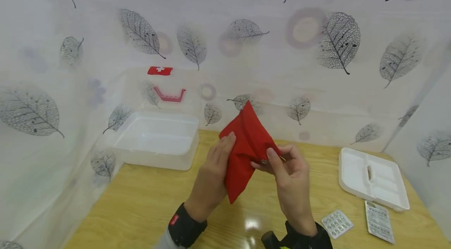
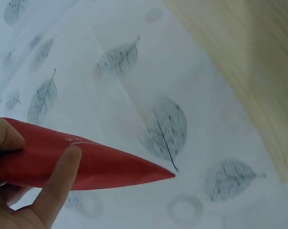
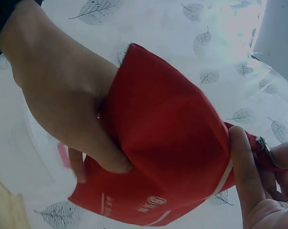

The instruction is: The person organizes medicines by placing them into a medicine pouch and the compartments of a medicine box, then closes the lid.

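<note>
A red fabric pouch (image 1: pixel 243 151) with white print is held up over the table between both hands. My left hand (image 1: pixel 211 174) grips its left side, thumb on one face and fingers on the other. At the opposite end, my right hand (image 1: pixel 292 182) pinches the pouch's edge between thumb and fingers. A metal zipper pull (image 3: pixel 263 145) lies by the right fingertips. In the left wrist view, one end of the pouch tapers to a point past the left fingers (image 2: pixel 63 176). The inside of the pouch is hidden.
A whitish plastic box (image 1: pixel 186 159) stands open at the back left, its raised lid carrying a pink handle (image 1: pixel 170 97) and a red white-cross label (image 1: pixel 160 71). At the right lie a white compartment tray (image 1: pixel 356 174) and two blister packs of pills, one silver (image 1: pixel 337 223), one printed (image 1: pixel 379 221).
</note>
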Demonstrator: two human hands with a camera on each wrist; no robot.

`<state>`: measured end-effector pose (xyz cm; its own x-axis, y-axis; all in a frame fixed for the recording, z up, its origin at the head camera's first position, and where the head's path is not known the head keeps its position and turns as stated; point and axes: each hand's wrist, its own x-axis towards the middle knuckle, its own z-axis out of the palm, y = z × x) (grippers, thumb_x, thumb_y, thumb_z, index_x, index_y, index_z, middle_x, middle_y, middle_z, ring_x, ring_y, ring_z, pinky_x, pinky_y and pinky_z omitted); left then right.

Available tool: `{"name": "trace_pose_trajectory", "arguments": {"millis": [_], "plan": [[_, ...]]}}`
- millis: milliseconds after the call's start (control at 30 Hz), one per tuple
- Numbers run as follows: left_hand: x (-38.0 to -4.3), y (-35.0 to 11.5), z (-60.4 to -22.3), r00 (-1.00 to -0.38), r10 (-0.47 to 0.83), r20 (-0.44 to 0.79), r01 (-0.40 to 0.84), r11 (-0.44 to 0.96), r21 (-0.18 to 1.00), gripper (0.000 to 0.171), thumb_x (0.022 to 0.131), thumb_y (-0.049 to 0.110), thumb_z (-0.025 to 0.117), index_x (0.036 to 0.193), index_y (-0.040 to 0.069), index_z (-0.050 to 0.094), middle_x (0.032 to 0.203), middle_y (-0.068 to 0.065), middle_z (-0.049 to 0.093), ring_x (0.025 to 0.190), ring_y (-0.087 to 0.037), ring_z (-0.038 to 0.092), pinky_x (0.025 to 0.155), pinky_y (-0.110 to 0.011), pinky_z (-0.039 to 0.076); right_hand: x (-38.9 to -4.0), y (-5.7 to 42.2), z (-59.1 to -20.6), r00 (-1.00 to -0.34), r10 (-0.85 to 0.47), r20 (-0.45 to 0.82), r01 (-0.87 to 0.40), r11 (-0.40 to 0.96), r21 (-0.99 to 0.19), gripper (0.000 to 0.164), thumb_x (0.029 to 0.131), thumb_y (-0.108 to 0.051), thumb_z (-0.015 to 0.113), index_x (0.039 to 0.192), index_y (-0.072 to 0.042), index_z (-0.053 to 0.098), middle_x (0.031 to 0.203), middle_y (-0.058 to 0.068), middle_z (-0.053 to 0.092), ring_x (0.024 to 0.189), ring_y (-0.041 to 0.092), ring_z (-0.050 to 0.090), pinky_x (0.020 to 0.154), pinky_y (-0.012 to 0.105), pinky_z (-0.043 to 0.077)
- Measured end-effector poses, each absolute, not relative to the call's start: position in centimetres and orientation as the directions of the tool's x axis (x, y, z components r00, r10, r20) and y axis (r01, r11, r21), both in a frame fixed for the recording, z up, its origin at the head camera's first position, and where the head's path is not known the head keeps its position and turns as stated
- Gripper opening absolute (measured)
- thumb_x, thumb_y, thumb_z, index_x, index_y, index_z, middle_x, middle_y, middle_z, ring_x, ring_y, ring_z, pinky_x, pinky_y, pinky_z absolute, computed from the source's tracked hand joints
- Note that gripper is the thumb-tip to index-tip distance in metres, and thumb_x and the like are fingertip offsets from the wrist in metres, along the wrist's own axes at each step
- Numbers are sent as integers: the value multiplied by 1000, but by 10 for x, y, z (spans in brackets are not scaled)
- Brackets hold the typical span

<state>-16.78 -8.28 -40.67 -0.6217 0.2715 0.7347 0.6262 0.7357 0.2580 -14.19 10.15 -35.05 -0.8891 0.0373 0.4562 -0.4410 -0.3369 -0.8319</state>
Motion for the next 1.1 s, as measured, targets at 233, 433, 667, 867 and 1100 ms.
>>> {"name": "trace_pose_trajectory", "arguments": {"millis": [233,433,667,867,1100], "plan": [[-176,-140,-388,-654,213,726,537,807,246,89,81,2,81,157,10,34,158,-11,40,143,-34,37,99,-48,53,-178,70,-342,-918,-94,385,-331,-353,-875,10,100,-6,62,106,-2,55,106,12,63,89,23,73,76,47,61],[-190,-199,-387,-710,136,691,405,882,241,96,76,-5,83,158,17,37,155,-13,44,139,-37,38,91,-55,55,-224,32,-353,-917,-260,302,-230,-271,-935,24,103,-9,59,124,0,55,112,16,66,95,24,73,80,42,61],[-222,-254,-396,-772,98,628,267,947,181,84,80,-9,77,154,11,43,149,-19,49,131,-43,43,88,-61,55,-252,-10,-385,-857,-430,283,-427,284,-859,41,104,-19,56,144,-10,51,139,10,60,124,26,63,96,39,56],[-242,-267,-410,-847,109,520,186,978,98,74,82,-5,73,151,10,49,145,-21,53,127,-43,46,83,-57,58,-245,-33,-417,-752,-613,240,-630,562,-536,36,101,-20,59,134,-6,63,144,10,56,133,25,55,110,40,45],[-247,-266,-420,-880,31,474,107,985,134,53,85,1,66,137,9,64,134,-18,65,108,-39,56,71,-55,57,-243,-44,-425,-739,-633,229,-640,554,-533,38,101,-15,60,137,-5,62,151,8,53,141,23,48,115,38,40]]}}
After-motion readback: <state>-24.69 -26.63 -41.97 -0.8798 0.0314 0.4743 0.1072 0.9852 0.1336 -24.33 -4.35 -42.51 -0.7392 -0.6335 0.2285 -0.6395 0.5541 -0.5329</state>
